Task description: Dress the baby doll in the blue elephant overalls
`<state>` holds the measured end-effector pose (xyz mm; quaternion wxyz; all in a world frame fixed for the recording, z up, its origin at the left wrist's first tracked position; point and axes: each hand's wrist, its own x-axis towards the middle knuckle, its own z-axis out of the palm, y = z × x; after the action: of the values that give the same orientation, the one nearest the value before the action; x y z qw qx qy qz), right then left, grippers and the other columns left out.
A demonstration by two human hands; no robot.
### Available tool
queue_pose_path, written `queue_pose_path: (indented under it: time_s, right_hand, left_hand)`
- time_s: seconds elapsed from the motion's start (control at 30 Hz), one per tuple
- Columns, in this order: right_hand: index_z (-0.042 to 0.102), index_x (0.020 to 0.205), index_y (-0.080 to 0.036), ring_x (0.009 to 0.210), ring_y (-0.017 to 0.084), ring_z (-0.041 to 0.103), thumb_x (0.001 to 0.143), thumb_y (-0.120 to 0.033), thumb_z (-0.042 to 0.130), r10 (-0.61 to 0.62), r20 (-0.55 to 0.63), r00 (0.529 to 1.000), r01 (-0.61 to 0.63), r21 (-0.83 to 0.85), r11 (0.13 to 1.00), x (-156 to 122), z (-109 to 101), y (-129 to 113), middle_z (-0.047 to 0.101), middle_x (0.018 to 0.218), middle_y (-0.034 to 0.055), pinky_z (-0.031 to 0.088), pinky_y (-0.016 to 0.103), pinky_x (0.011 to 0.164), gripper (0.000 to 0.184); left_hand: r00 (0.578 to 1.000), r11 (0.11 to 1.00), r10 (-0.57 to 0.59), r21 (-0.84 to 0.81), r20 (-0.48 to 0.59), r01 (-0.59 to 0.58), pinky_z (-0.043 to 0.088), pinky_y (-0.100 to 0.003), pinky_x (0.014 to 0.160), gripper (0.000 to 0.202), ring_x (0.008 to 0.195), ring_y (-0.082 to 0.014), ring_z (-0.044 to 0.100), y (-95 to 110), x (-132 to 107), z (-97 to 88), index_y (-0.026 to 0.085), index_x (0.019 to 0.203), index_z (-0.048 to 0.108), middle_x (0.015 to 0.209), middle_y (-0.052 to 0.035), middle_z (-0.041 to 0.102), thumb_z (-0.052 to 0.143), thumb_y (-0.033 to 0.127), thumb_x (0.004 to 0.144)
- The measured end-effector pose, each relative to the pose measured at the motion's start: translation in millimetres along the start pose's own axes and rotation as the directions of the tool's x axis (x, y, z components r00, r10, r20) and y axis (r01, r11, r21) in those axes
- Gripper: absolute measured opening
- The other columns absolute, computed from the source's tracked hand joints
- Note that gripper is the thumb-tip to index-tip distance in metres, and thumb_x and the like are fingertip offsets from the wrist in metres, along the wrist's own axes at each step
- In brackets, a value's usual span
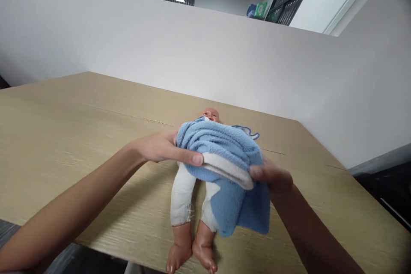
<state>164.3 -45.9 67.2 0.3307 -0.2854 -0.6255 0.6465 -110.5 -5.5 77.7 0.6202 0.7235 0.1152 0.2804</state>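
A baby doll (182, 197) lies on its back on the wooden table, head away from me and bare feet toward me. White cloth covers its legs. Over its body is a light blue fleecy garment (221, 137) with a white band, bunched in folds; one blue flap hangs over the leg on the right. My left hand (170, 147) grips the garment's left side, thumb on the white band. At the band's right end, my right hand (271, 174) pinches the garment, its fingers partly hidden behind the cloth. The doll's arms are out of sight.
The wooden table (96, 137) reaches back to a white partition wall (192, 51). A blue cord (248, 130) lies beside the doll's shoulder on the right. A green package (260, 10) stands beyond the partition. Something dark (385, 192) is past the table's right edge.
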Motion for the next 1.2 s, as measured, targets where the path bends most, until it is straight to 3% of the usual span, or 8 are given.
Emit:
queue_pose_path:
  time_s: [0.1, 0.23, 0.37, 0.5, 0.63, 0.7, 1.0, 1.2]
  right_hand:
    - [0.066, 0.14, -0.021, 0.126, 0.032, 0.071, 0.074, -0.04, 0.096, 0.013, 0.054, 0.998, -0.007, -0.11, 0.994, -18, 18, -2, 0.076, 0.129, 0.0103, 0.057, 0.043, 0.11, 0.075]
    - [0.071, 0.118, -0.019, 0.1, 0.024, 0.073, 0.08, -0.027, 0.081, -0.033, -0.169, 0.985, -0.022, -0.314, 0.949, -36, 43, 11, 0.079, 0.111, 0.0064, 0.06, 0.034, 0.091, 0.039]
    - [0.07, 0.093, -0.018, 0.081, 0.02, 0.066, 0.081, -0.027, 0.07, -0.001, -0.223, 0.975, -0.095, -0.418, 0.903, -46, 65, 22, 0.074, 0.09, 0.0025, 0.057, 0.03, 0.076, 0.015]
    - [0.066, 0.083, -0.021, 0.082, 0.02, 0.065, 0.079, -0.019, 0.066, -0.04, -0.222, 0.974, -0.089, -0.543, 0.835, -53, 82, 28, 0.071, 0.082, -0.0007, 0.054, 0.028, 0.078, 0.005]
    - [0.073, 0.092, -0.02, 0.083, 0.02, 0.067, 0.078, -0.016, 0.065, -0.081, -0.275, 0.958, -0.113, -0.622, 0.775, -51, 86, 45, 0.077, 0.09, -0.0002, 0.054, 0.029, 0.081, 0.016]
    - [0.075, 0.096, -0.02, 0.086, 0.021, 0.07, 0.08, -0.017, 0.065, -0.069, -0.313, 0.947, -0.146, -0.612, 0.777, -48, 83, 58, 0.079, 0.093, 0.0005, 0.055, 0.03, 0.082, 0.019]
    - [0.076, 0.105, -0.02, 0.095, 0.025, 0.075, 0.077, -0.017, 0.066, -0.073, -0.474, 0.878, -0.249, -0.581, 0.775, -28, 64, 94, 0.082, 0.105, 0.0049, 0.057, 0.036, 0.09, 0.029]
    - [0.073, 0.108, -0.018, 0.103, 0.028, 0.075, 0.084, -0.022, 0.066, -0.09, -0.501, 0.861, -0.272, -0.602, 0.75, -5, 45, 87, 0.081, 0.108, 0.0084, 0.056, 0.039, 0.095, 0.025]
  left_hand:
    - [0.996, 0.997, -0.019, -0.081, -0.088, 0.012, 0.055, -0.043, 0.113, 0.053, 0.112, -0.0287, 0.075, -5, -24, 27.2, 0.016, 0.13, 0.075, 0.113, -0.0104, 0.08, 0.087, 0.047, 0.088]
    - [0.961, 0.995, -0.094, -0.041, -0.261, 0.086, 0.052, -0.049, 0.117, 0.058, 0.13, -0.0363, 0.068, -13, -58, 76.0, 0.016, 0.137, 0.073, 0.124, -0.0142, 0.079, 0.083, 0.05, 0.09]
    - [0.837, 0.97, -0.228, -0.042, -0.498, 0.239, 0.063, -0.04, 0.098, 0.043, 0.107, -0.0315, 0.077, -30, -81, 123.5, 0.017, 0.117, 0.078, 0.109, -0.0108, 0.083, 0.08, 0.052, 0.092]
    - [0.716, 0.945, -0.262, -0.022, -0.647, 0.326, 0.065, -0.036, 0.084, 0.043, 0.093, -0.0283, 0.078, -53, -93, 148.6, 0.017, 0.111, 0.073, 0.096, -0.0094, 0.082, 0.071, 0.058, 0.096]
    - [0.668, 0.895, -0.155, 0.183, -0.728, 0.407, 0.057, -0.044, 0.105, 0.047, 0.12, -0.0329, 0.071, -73, -98, 149.6, 0.019, 0.133, 0.065, 0.128, -0.0135, 0.076, 0.067, 0.05, 0.097]
    - [0.658, 0.846, -0.156, 0.245, -0.737, 0.474, 0.053, -0.049, 0.108, 0.045, 0.122, -0.0355, 0.069, -81, -97, 146.2, 0.019, 0.129, 0.066, 0.126, -0.0142, 0.076, 0.064, 0.051, 0.097]
    - [0.677, 0.855, -0.143, 0.254, -0.722, 0.452, 0.054, -0.04, 0.099, 0.031, 0.113, -0.031, 0.072, -100, -70, 117.4, 0.021, 0.12, 0.067, 0.12, -0.0101, 0.078, 0.058, 0.043, 0.1]
    - [0.671, 0.798, -0.168, 0.299, -0.722, 0.523, 0.056, -0.04, 0.09, 0.033, 0.104, -0.0325, 0.072, -85, -57, 95.6, 0.019, 0.117, 0.068, 0.112, -0.0101, 0.078, 0.063, 0.039, 0.092]
